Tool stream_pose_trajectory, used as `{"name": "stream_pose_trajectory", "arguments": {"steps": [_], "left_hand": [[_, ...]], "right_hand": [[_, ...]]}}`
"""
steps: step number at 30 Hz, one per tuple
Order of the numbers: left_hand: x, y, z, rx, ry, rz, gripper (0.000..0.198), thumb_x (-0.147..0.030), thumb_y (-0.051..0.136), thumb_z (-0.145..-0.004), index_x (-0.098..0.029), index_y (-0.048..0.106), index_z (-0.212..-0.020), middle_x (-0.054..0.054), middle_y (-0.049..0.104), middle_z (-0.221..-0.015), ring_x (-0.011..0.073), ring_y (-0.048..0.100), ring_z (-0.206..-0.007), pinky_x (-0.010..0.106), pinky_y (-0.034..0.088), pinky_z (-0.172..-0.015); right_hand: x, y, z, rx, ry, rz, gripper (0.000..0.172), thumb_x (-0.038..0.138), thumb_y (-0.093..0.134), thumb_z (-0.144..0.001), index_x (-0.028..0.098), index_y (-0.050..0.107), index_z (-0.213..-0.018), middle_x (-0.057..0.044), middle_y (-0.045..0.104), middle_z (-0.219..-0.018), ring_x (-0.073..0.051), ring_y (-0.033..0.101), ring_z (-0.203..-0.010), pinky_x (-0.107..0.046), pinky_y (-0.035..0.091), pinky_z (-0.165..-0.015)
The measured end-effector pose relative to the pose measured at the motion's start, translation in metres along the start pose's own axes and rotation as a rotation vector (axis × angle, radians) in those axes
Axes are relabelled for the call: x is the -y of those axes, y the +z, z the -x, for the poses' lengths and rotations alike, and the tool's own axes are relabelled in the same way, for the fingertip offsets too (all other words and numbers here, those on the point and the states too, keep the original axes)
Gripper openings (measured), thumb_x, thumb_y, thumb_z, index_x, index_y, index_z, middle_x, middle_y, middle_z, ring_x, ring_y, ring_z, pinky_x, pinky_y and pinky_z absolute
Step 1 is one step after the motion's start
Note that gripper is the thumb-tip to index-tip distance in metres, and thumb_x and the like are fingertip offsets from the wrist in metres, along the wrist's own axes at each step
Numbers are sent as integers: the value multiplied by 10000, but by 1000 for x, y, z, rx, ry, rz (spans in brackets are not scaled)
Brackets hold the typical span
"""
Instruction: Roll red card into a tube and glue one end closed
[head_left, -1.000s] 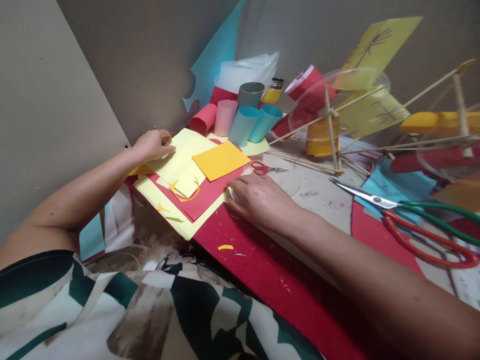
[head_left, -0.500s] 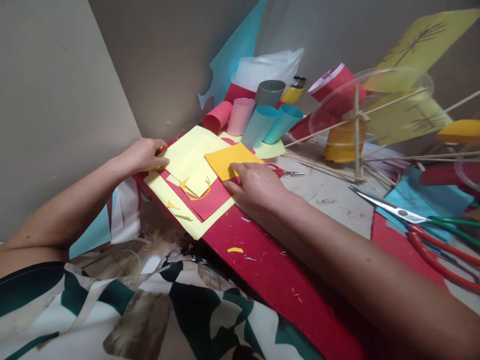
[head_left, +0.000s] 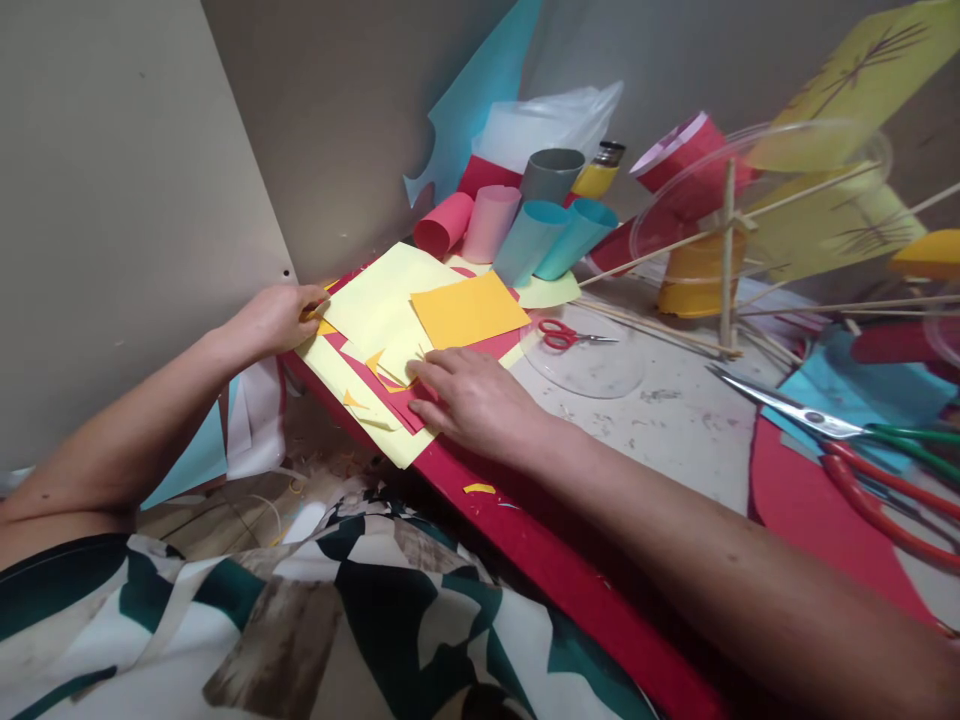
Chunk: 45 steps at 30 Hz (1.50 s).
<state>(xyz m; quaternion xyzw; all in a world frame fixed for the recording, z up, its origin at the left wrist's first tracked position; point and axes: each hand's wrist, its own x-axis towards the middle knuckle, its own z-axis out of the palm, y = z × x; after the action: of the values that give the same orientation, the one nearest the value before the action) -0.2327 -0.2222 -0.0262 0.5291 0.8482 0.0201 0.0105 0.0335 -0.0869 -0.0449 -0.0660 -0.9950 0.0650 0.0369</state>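
My left hand is at the left edge of the paper pile, with its fingers closed on a piece of orange-yellow paper that is partly hidden. Close beside those fingers lies a large pale yellow sheet. Over the lower part of the pile, my right hand has its thumb and fingers apart. Its fingertips touch a small pale yellow paper piece and a curved orange scrap. Just above it, an orange-yellow sheet rests flat, apart from both hands. Red paper shows underneath.
Small red-handled scissors lie on a clear plastic disc. Rolled paper tubes stand at the back. Large scissors lie on the right, below a frame of wooden sticks. A red table edge runs along my front.
My right hand has let go of the orange-yellow sheet and moved left and down to the small paper pieces. My left hand remains at the pile's left edge.
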Motion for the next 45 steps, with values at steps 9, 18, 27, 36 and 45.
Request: {"name": "stream_pose_trajectory", "arguments": {"steps": [9,18,27,36,45], "left_hand": [[-20,8,20,-210,101,92,447,-356,500,-930,-113,669,-1265,174,720,-1219,303,683,-1084,425,534,-914],[-83,46,48,-138,697,255,563,-505,373,-1044,-117,527,-1422,181,582,-1453,293,524,-1388,485,456,-1153],[-76,71,84,-205,720,139,605,-416,490,-1020,-159,354,-1550,185,477,-1549,326,412,-1478,534,384,-1212],[-66,74,86,-180,751,132,607,-420,484,-1024,-198,307,-1560,178,452,-1567,315,398,-1489,546,373,-1215],[-59,78,91,-251,804,152,539,-311,566,-988,-185,424,-1492,171,551,-1493,296,432,-1474,544,419,-1190]], "right_hand": [[2,7,16,9,-21,23,429,386,492,-1007,124,587,-1333,-209,576,-1416,-357,575,-1251,-502,505,-983],[0,10,34,-9,-59,7,499,402,459,-1022,83,567,-1390,-201,586,-1440,-368,542,-1324,-533,497,-1034],[-28,20,43,-77,-47,-34,529,393,477,-1013,58,555,-1415,-206,557,-1486,-332,523,-1385,-493,454,-1139],[-18,18,35,-173,4,-9,491,379,418,-1026,80,565,-1386,-216,574,-1446,-337,564,-1278,-484,461,-1066],[-34,18,8,-19,-30,15,535,465,373,-1040,210,506,-1491,-124,460,-1588,-356,438,-1440,-526,382,-1146]]}}
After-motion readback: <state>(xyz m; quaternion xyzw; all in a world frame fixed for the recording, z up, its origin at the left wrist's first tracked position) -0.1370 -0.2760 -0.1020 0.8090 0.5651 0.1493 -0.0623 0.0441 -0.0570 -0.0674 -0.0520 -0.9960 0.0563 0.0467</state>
